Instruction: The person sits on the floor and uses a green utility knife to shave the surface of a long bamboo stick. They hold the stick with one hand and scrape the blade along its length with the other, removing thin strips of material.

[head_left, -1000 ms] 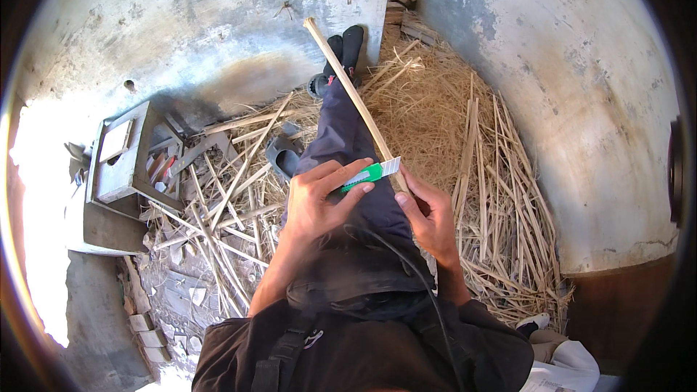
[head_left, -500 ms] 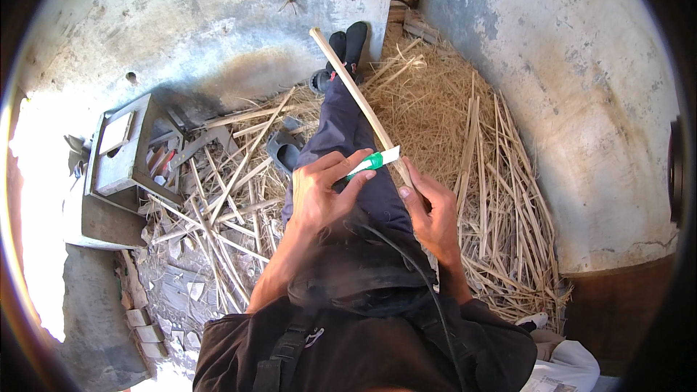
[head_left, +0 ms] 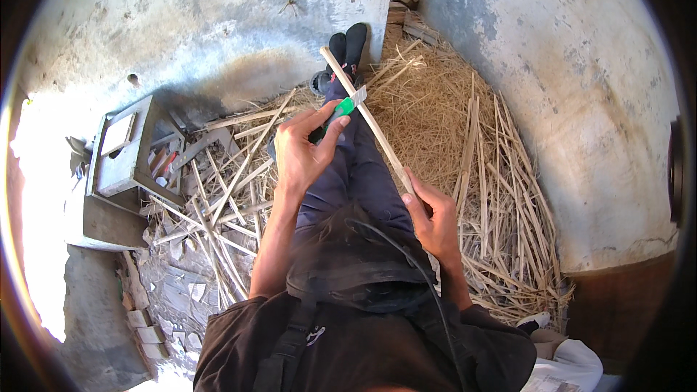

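Left hand: from where I stand, the left hand has its thumb and fingers closed on a green box cutter, pinching the handle near its front end.
Blade: pokes out past the left fingertips, away from the body, and lies across the stick; whether it bites into the wood I can't tell.
Right hand: the right hand pinches the near end of the stick between thumb and fingers, closer to the body than the left.
Stick: the pale wooden stick slants from the right-hand grip, under the blade, to a free end beyond both hands, above the dark trousers and near the black footwear.
Right of the grip: heaped straw-coloured shavings and long split strips.
Left of the grip: scattered strips, then a wooden cabinet.
Below the grip: a black bag at the waist.
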A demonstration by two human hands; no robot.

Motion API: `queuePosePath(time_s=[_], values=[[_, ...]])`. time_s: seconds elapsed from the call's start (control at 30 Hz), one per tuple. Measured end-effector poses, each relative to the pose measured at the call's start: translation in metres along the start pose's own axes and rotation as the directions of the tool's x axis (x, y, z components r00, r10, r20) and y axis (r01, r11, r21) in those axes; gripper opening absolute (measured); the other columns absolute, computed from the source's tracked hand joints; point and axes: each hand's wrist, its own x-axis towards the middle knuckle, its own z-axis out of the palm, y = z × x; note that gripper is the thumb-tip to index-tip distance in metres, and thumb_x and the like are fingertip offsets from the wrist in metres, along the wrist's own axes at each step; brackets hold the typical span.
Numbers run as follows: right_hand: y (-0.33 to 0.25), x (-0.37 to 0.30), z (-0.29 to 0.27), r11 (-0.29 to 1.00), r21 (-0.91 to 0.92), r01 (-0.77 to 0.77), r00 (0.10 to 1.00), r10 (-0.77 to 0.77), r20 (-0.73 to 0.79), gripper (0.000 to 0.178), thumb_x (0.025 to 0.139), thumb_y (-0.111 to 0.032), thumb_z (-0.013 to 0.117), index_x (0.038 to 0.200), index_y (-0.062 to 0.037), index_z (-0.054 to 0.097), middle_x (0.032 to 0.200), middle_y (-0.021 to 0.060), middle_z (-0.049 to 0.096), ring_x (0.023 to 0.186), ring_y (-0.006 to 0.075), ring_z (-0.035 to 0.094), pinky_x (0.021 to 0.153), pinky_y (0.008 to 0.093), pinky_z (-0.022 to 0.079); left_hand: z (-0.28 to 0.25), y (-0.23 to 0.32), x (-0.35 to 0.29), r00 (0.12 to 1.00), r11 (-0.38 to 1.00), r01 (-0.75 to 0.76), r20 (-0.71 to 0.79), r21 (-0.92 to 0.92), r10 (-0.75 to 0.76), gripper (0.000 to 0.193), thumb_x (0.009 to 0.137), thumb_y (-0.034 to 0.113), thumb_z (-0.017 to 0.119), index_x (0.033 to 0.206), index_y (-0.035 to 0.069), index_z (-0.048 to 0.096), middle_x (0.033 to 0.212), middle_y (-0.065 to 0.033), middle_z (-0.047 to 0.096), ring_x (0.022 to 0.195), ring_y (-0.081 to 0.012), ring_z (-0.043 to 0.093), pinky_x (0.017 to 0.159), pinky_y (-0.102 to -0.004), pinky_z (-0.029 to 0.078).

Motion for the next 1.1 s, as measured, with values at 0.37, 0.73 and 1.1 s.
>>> queuePosePath(time_s=[0.37, 0.73, 1.1], values=[[0.0, -0.011, -0.012, 0.998, -0.068, -0.009, 0.997, 0.014, 0.08, 0.046, 0.101, -0.011, 0.069, 0.144, 0.0022, 0.065, 0.103, 0.0215, 0.075, 0.087, 0.0231, 0.071, 0.08, 0.0335, 0.053, -0.015, -0.051, 0.031, 0.97, 0.99, 0.014, -0.244, 0.141, 0.021, 0.031, 0.094, 0.022, 0.083, 0.117, 0.001, 0.082, 0.085, -0.0148, 0.08, 0.072, -0.0208, 0.075, 0.069, -0.0342, 0.058], [0.014, 0.021, 0.004, 0.994, 0.111, -0.017, 0.998, 0.024, -0.056, 0.041, 0.106, -0.016, 0.064, 0.141, 0.0061, 0.065, 0.122, 0.0203, 0.077, 0.112, 0.0207, 0.072, 0.095, 0.034, 0.054, 0.011, 0.0, -0.032, 0.977, 0.974, -0.07, 0.182, -0.217, 0.111, 0.032, 0.09, 0.016, 0.086, 0.119, 0.004, 0.081, 0.079, -0.0097, 0.072, 0.062, -0.0162, 0.06, 0.059, -0.0331, 0.048], [-0.001, 0.027, 0.009, 0.99, 0.019, 0.142, 0.986, -0.139, -0.092, 0.038, 0.104, -0.012, 0.066, 0.137, 0.0061, 0.068, 0.096, 0.0209, 0.074, 0.078, 0.022, 0.068, 0.072, 0.0365, 0.052, 0.022, 0.01, -0.049, 0.991, 0.994, -0.106, 0.083, 0.016, 0.104, 0.031, 0.088, 0.023, 0.088, 0.118, 0.015, 0.084, 0.072, -0.0047, 0.063, 0.054, -0.0214, 0.058, 0.054, -0.036, 0.047]])
